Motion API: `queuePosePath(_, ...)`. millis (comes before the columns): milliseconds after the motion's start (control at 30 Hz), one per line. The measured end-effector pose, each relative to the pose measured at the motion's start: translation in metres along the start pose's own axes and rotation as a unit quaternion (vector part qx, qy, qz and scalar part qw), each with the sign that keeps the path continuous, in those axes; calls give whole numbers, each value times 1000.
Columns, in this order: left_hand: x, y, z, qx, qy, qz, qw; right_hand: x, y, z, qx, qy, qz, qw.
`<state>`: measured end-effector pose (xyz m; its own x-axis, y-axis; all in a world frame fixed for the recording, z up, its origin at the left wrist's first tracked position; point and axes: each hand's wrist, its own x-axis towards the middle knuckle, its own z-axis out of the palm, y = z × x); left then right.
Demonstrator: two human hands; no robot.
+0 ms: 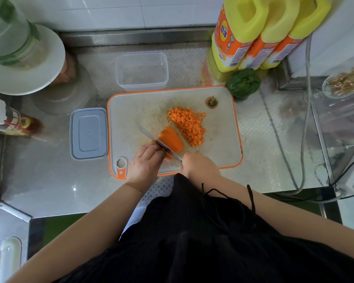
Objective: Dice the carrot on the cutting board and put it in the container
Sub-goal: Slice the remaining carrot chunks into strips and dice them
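**A:** ok what am I looking at rn? where's the carrot rel. to the cutting board (223,144)?

**B:** carrot chunk (170,139) sits on the board, near-centre, a bit toward the front edge. my left hand (145,164) is curled over its near end, fingers bent down pinning it, so closed on the carrot. right hand (198,165) is wrapped tight round the knife (157,142) handle; blade lies diagonal across the chunk, tip pointing to the board's back-left.

**A:** and the diced stuff?

**B:** pile of diced carrot (189,127) on the board too, just right of the chunk, w/ the cut-off carrot top (212,102) by the board's back-right corner.

**A:** container?

**B:** clear container (141,70) on the table just behind the board's back edge, nothing orange in it afaict. grey lid (88,133) lies flat just left of the board. green pepper (243,82) touching the back-right corner, yellow bottles (264,33) behind that.
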<state>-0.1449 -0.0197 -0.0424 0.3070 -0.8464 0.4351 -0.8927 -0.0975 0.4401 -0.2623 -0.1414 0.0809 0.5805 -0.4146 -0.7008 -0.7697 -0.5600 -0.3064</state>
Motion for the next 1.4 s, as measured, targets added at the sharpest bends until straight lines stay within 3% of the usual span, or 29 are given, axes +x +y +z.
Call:
queuePosePath(200,-2,-1,3,11,1,-10,1000,4,-9,-2,-2,-15,38,999)
queuePosePath(800,-5,-2,7,-19,-6,-31,999,18,-21,-4,-10,-16,41,999)
queuePosePath(1100,-4,-2,7,-4,-5,-25,1000,25,-23,4,8,29,34,999)
queuePosePath(1400,-4,-5,4,23,-27,-6,999,33,-17,14,25,-12,35,999)
